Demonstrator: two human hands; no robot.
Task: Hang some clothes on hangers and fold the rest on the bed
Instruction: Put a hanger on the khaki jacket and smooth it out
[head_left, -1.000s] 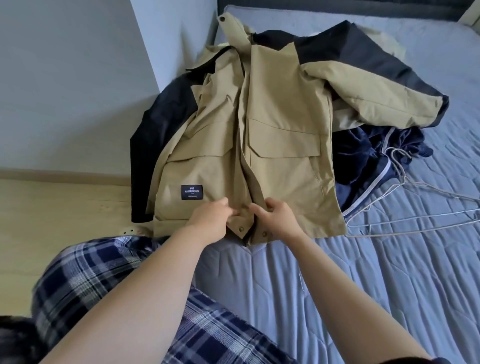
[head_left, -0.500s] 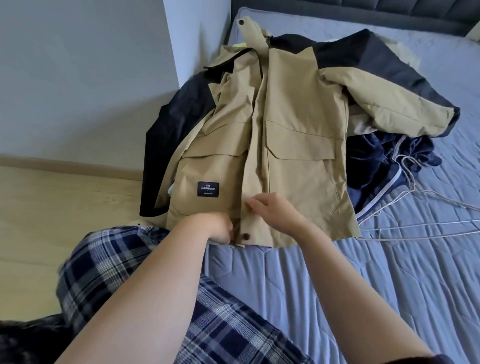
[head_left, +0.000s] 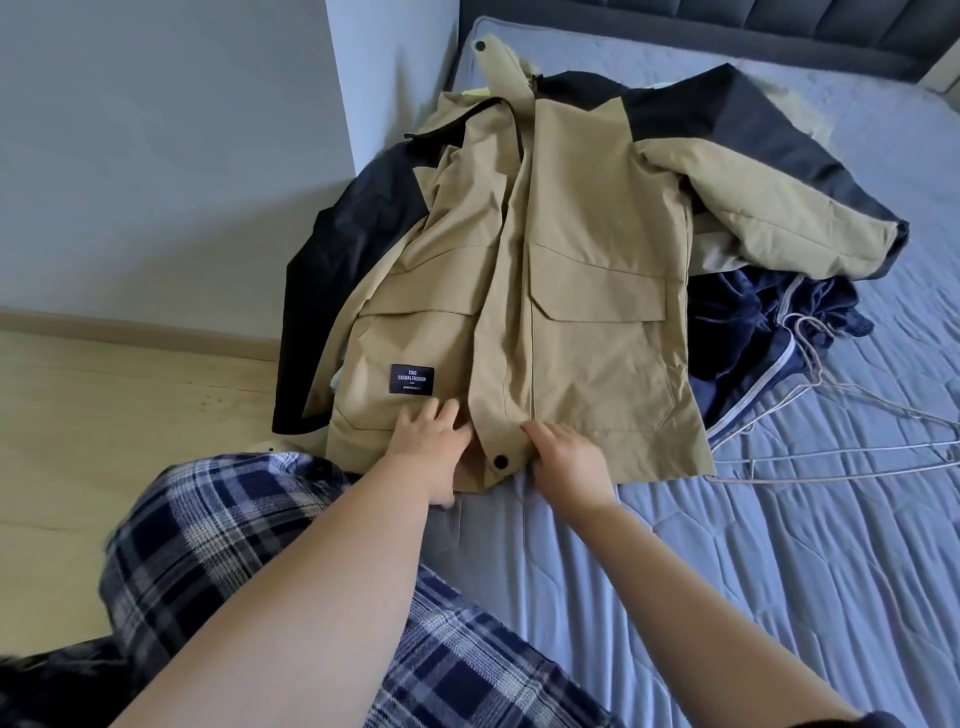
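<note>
- Head view looks down at a tan and black jacket (head_left: 566, 291) lying front side up on the bed (head_left: 779, 571), its hem at the hands and its collar at the far end.
- Left hand (head_left: 434, 441) lies flat on the jacket's left front panel at the hem, fingers (head_left: 436, 413) loosely spread and pointing away from the person; it grips nothing that can be seen.
- Right hand (head_left: 569, 460) rests on the hem just right of the placket, fingers curled down onto the cloth; whether it pinches the edge cannot be told.
- Between the two hands sits a dark snap (head_left: 500, 460) on the bottom of the placket.
- Just beyond the left hand is a black label (head_left: 412, 381) with white lettering, sewn under a pocket flap.
- Beyond the right hand is a second pocket flap (head_left: 597, 291) on the other front panel.
- To the right of the right hand, a navy garment (head_left: 737, 332) with a pale stripe lies partly under the jacket.
- Farther right, wire hangers (head_left: 841, 441) lie flat on the bed, their hooks touching the navy garment.
- Left of the left hand, the jacket's black sleeve (head_left: 332, 291) hangs off the bed edge toward the wooden floor (head_left: 130, 415).
- Plaid trousers (head_left: 218, 545) show below the left arm, near the person.
</note>
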